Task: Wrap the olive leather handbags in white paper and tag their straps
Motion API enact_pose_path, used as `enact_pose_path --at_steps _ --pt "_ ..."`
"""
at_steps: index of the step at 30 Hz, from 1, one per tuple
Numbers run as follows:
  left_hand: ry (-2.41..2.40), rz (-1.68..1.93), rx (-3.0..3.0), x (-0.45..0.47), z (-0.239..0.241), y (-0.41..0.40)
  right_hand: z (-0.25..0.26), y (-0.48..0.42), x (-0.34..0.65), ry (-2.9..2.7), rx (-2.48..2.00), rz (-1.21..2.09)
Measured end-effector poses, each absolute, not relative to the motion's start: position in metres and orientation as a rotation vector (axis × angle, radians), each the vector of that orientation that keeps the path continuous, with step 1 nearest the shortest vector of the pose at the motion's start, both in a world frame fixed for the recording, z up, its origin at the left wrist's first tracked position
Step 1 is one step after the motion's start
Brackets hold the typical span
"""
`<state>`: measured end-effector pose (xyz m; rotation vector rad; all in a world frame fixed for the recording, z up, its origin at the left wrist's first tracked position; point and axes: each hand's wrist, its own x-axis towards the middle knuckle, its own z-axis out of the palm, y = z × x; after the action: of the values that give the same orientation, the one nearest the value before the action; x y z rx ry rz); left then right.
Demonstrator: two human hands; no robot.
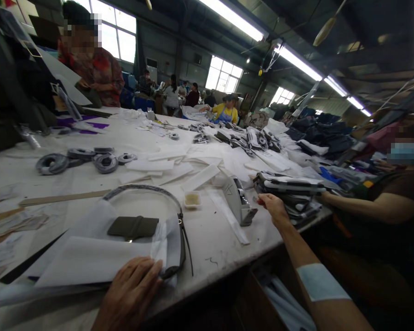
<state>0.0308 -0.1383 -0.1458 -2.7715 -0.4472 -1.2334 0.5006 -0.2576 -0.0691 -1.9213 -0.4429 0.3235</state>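
Tape dispenser (232,196) sits just left of the right hand (275,210) (curled, can't tell if it's pinching anything), long side running near-far, well apart from the left hand (134,282) lying flat on paper (96,257) over the near-left bag (182,252).

place: a factory workshop handling bags
worktable (200,257): long, pale, strewn with coils (61,164), white sheets (202,177) and a partly wrapped bag (133,227)
tube lights (234,19): hung beneath a dark ceiling (290,25)
workers (229,113): several, near and far
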Motion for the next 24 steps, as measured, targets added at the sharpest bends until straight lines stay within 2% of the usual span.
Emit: enact_pose_path --at_steps 6,11,17,24 --pt "-0.459 -1.270 -2.755 0.033 -0.142 -0.140 -0.082 -0.246 0.490 -0.436 -1.980 0.456" --pt "-0.468 -1.290 -2.743 0.034 -0.142 -0.141 -0.080 -0.234 0.482 -0.440 -1.854 0.409" --pt "-0.444 -1.250 -2.736 0.031 -0.145 -0.139 -0.068 -0.268 0.473 -0.341 -1.744 0.335" --pt "-0.477 -1.317 -2.767 0.034 -0.140 -0.142 -0.106 -0.290 0.450 -0.303 -1.841 0.401"
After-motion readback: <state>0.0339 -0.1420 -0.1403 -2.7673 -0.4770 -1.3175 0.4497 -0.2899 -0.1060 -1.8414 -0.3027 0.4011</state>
